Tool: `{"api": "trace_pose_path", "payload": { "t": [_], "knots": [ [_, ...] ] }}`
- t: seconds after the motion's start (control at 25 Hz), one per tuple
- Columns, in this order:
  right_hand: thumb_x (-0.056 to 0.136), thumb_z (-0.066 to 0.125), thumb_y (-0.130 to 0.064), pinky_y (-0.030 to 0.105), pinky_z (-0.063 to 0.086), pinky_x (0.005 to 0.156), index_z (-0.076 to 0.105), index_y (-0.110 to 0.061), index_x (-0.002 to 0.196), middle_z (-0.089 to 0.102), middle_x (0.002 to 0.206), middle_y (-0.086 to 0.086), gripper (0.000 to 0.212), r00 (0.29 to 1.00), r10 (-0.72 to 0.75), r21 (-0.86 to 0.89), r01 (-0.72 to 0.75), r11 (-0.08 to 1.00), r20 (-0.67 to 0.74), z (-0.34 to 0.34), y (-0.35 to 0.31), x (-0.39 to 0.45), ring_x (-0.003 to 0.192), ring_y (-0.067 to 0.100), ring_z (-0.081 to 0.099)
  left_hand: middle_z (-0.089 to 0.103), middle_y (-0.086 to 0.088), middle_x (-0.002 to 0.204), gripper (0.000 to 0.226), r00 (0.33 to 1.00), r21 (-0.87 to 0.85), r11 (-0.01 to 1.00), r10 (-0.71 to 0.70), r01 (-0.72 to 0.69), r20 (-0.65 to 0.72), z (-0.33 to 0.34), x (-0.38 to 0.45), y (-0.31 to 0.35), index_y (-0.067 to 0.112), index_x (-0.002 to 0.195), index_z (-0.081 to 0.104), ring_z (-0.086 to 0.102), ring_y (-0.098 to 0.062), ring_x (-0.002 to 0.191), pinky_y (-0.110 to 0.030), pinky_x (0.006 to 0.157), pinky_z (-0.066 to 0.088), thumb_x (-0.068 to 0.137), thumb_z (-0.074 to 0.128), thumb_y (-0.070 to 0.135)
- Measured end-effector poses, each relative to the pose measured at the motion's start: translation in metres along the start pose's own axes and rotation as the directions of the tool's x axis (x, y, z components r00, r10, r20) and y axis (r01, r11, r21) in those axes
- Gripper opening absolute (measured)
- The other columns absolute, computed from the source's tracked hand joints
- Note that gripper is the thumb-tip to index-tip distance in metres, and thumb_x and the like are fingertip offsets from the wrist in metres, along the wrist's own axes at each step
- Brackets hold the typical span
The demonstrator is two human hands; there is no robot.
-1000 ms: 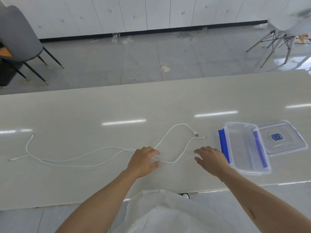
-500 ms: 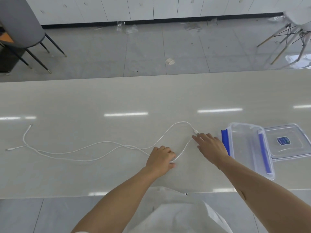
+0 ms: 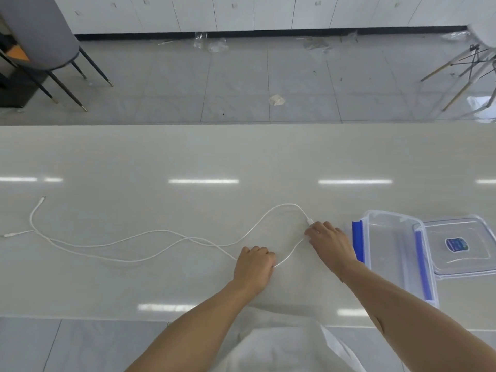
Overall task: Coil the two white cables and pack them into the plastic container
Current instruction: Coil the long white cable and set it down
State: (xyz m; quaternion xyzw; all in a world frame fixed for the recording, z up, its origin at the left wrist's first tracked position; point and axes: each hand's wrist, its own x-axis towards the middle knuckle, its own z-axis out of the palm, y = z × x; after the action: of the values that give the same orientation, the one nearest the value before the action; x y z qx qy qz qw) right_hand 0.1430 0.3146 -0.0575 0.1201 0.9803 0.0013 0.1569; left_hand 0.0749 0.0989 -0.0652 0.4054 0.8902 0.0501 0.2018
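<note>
The two white cables [image 3: 150, 238] lie loose and uncoiled on the pale table [image 3: 241, 157], their strands running side by side and crossing each other well out to the left of the left hand [image 3: 253, 264], where the far ends finish in two small plugs. The left hand sits knuckles-up on the table with its fingers curled under — one strand enters beneath it from the left and comes out again at its thumb side, so it appears to grip that cable, though the fingertips themselves are hidden. From there the strand curves up to the right hand [image 3: 328, 244], which lies just beyond and to the right of the left one. A second run of cable arches away from both hands in a tall loop and comes down to a white connector [image 3: 310, 220] touching the right hand's fingertips; those fingers are bent down onto the plug and cable end, pinching or pressing it — which of the two cannot be told. Just right of the right hand stands the open plastic container [image 3: 394, 237], clear with blue clips, and its lid [image 3: 461, 245] lies flat beside it on the far side from the hands.
</note>
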Motion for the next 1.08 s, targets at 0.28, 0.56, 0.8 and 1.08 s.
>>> {"api": "trace_pose_path", "payload": {
  "t": [0.28,0.56,0.8,1.08],
  "knots": [
    [0.097,0.052,-0.011,0.027,0.036,0.062,0.059,-0.024,0.101,0.067,0.092,-0.006,0.015,0.996,0.043,0.247,-0.023,0.969,-0.077,-0.005,0.008,-0.006,0.077,0.019,0.058,0.060,0.002,0.106,0.013,0.988,-0.222,0.974,-0.075,0.043,-0.136,-0.026,-0.004,-0.014,0.018,0.101,0.058,0.060,-0.025,0.087,-0.032,0.084,0.039,0.097,0.047,0.020],
    [0.090,0.067,-0.004,0.027,0.062,0.075,0.081,-0.014,0.085,0.073,0.081,0.006,0.018,0.957,-0.012,0.948,-0.286,0.137,0.290,-0.066,-0.004,-0.039,0.075,0.021,0.075,0.064,0.010,0.084,0.005,0.940,-0.455,0.891,-0.166,0.014,-0.297,-0.082,-0.023,-0.040,0.027,0.094,0.051,0.061,-0.015,0.072,-0.039,0.067,0.053,0.099,0.049,0.026],
    [0.092,0.063,0.006,0.030,0.059,0.080,0.070,-0.001,0.101,0.073,0.087,0.015,0.013,0.944,-0.265,0.930,-0.266,-0.254,0.197,-0.110,-0.052,-0.073,0.086,0.029,0.072,0.065,0.011,0.083,0.010,0.920,-0.553,0.832,-0.195,-0.028,-0.340,-0.094,-0.033,-0.037,0.027,0.099,0.059,0.061,-0.013,0.077,-0.038,0.074,0.053,0.100,0.050,0.025],
    [0.094,0.063,0.001,0.027,0.057,0.074,0.072,-0.003,0.099,0.073,0.086,0.015,0.011,0.909,-0.393,0.932,-0.256,-0.258,0.140,-0.128,-0.097,-0.089,0.081,0.026,0.071,0.069,0.013,0.092,0.012,0.870,-0.580,0.813,-0.250,-0.051,-0.426,-0.107,-0.038,-0.054,0.025,0.101,0.065,0.064,-0.011,0.084,-0.034,0.077,0.054,0.099,0.054,0.022]
  ]
}}
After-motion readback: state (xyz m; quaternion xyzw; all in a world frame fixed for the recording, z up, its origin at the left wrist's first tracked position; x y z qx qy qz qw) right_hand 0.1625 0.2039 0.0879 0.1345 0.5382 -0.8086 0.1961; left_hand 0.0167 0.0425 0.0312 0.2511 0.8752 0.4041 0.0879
